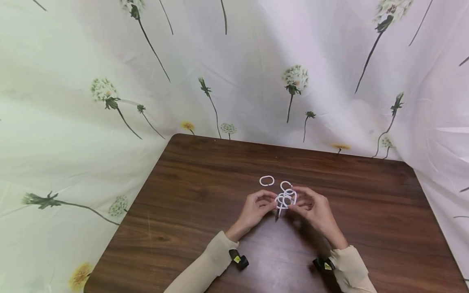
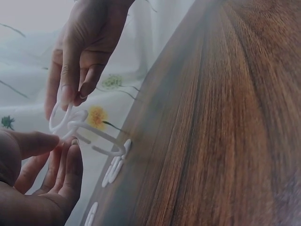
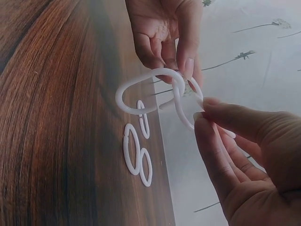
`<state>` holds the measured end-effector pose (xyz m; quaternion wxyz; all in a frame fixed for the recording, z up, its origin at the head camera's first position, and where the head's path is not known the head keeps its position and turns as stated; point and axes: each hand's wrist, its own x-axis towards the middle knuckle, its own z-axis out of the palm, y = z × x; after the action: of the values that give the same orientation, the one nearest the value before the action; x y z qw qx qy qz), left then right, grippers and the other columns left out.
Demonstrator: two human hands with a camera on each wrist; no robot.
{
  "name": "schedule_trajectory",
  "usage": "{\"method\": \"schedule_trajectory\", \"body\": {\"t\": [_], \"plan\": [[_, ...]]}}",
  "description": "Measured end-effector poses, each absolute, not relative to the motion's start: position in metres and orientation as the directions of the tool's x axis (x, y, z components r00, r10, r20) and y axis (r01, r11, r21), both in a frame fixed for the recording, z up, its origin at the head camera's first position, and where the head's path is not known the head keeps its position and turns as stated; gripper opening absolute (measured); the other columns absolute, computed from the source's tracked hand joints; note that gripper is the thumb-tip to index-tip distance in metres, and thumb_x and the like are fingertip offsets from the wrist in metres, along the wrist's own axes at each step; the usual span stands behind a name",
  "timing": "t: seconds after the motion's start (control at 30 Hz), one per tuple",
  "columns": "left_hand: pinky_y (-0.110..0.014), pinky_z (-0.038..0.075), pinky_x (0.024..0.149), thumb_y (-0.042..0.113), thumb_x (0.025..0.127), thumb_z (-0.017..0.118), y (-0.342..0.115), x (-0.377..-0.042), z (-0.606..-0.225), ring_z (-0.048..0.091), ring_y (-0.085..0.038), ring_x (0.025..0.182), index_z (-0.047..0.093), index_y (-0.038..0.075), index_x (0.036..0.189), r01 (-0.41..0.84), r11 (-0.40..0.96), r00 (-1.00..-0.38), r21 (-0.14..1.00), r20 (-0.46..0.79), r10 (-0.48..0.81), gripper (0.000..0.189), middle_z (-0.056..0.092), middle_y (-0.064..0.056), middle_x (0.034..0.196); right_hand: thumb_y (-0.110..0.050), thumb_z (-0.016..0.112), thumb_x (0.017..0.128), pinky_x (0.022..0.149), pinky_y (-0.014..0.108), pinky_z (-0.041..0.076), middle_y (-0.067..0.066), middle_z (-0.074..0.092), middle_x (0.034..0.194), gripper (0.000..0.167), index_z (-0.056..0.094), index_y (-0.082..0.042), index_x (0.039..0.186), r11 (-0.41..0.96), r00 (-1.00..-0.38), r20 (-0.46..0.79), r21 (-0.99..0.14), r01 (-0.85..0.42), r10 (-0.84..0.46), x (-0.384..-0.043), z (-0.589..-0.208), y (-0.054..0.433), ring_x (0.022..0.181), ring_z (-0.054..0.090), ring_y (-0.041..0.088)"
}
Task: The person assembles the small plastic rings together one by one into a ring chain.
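Above the table, my left hand (image 1: 256,208) and right hand (image 1: 318,208) pinch white plastic oval rings (image 3: 178,94) that hook through one another. In the right wrist view, my right thumb and index finger grip one ring from the side, while the left hand (image 3: 164,35) holds another from above. A further linked ring (image 3: 123,99) hangs out sideways, with a gap in its loop. The left wrist view has the linked rings (image 2: 70,125) between the fingertips of both hands. How many are joined is hard to tell where fingers cover them.
Loose white oval rings lie beyond the hands on the dark wooden table (image 1: 205,179). One ring (image 1: 266,176) sits apart at the left; two others (image 3: 127,146) lie close together. A flower-printed cloth (image 1: 249,81) hangs behind the table's far edge.
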<state>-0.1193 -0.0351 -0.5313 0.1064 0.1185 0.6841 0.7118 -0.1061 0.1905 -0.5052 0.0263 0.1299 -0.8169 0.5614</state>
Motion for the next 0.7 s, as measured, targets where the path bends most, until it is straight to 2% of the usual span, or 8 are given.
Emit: {"method": "schedule_trajectory", "body": {"t": [0.1, 0.23, 0.43, 0.53, 0.7], "plan": [[-0.043, 0.065, 0.085, -0.002, 0.096, 0.070, -0.0347, -0.1203, -0.5306, 0.070, -0.012, 0.086, 0.067, -0.012, 0.120, 0.017, -0.050, -0.950, 0.999, 0.032, 0.312, 0.026, 0.069, -0.037, 0.110, 0.003, 0.086, 0.081, 0.069, 0.022, 0.063, 0.021, 0.075, 0.105, 0.055, 0.068, -0.007, 0.132, 0.336, -0.966, 0.188, -0.911, -0.240, -0.179, -0.1070, -0.5044, 0.1905, 0.079, 0.074, 0.007], [-0.051, 0.063, 0.086, -0.003, 0.096, 0.070, -0.0349, -0.1210, -0.5308, 0.072, -0.019, 0.086, 0.066, -0.013, 0.119, 0.023, -0.062, -0.950, 0.998, 0.041, 0.308, 0.026, 0.068, -0.038, 0.109, 0.002, 0.086, 0.081, 0.069, 0.022, 0.063, 0.022, 0.075, 0.106, 0.056, 0.068, -0.007, 0.133, 0.340, -0.969, 0.175, -0.913, -0.226, -0.176, -0.1071, -0.5038, 0.1894, 0.079, 0.075, 0.008], [-0.048, 0.064, 0.085, -0.002, 0.096, 0.070, -0.0371, -0.1201, -0.5308, 0.073, -0.031, 0.089, 0.068, -0.012, 0.119, 0.030, -0.042, -0.951, 0.999, 0.041, 0.306, 0.026, 0.070, -0.036, 0.108, 0.002, 0.086, 0.081, 0.068, 0.021, 0.062, 0.023, 0.074, 0.108, 0.058, 0.066, -0.005, 0.135, 0.372, -0.972, 0.165, -0.902, -0.218, -0.169, -0.1059, -0.5035, 0.1882, 0.079, 0.076, 0.012], [-0.046, 0.064, 0.085, -0.002, 0.095, 0.071, -0.0371, -0.1200, -0.5305, 0.073, -0.027, 0.089, 0.068, -0.011, 0.119, 0.035, -0.039, -0.951, 0.999, 0.045, 0.306, 0.026, 0.070, -0.035, 0.109, 0.003, 0.086, 0.081, 0.067, 0.021, 0.062, 0.023, 0.074, 0.108, 0.059, 0.065, -0.003, 0.136, 0.383, -0.971, 0.169, -0.897, -0.222, -0.167, -0.1056, -0.5040, 0.1879, 0.079, 0.076, 0.013], [-0.044, 0.065, 0.085, -0.001, 0.096, 0.071, -0.0356, -0.1213, -0.5301, 0.071, -0.013, 0.087, 0.068, -0.011, 0.120, 0.040, -0.054, -0.952, 0.998, 0.055, 0.303, 0.026, 0.070, -0.035, 0.109, 0.002, 0.086, 0.081, 0.069, 0.021, 0.063, 0.021, 0.075, 0.106, 0.057, 0.067, -0.006, 0.134, 0.389, -0.971, 0.175, -0.894, -0.225, -0.161, -0.1055, -0.5034, 0.1867, 0.079, 0.076, 0.015]]}}
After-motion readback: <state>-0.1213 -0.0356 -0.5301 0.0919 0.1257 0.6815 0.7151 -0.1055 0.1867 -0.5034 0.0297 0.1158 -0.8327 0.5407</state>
